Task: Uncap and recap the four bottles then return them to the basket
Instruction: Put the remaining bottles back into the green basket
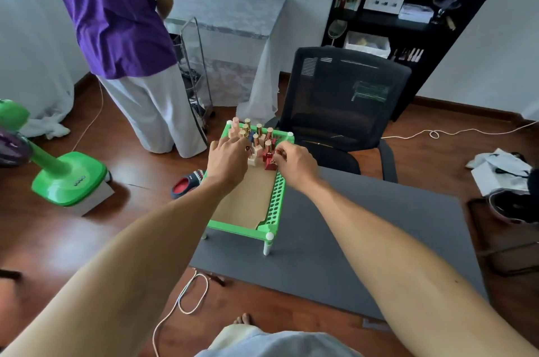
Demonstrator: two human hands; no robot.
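A green perforated basket (277,199) on short white legs stands at the far left corner of a grey table. Several small bottles with gold caps (259,129) crowd its far end, on a tan liner. My left hand (226,159) is over the left bottles with its fingers around a pale bottle (252,159). My right hand (294,162) pinches a red bottle (269,161) at the near edge of the group. Both arms reach forward over the basket. Parts of both held bottles are hidden by my fingers.
The grey table (350,234) stretches right of the basket. A black mesh office chair (341,106) stands just behind it. A person in a purple shirt (116,6) stands at the far left. A green fan base (70,178) and cables lie on the wooden floor.
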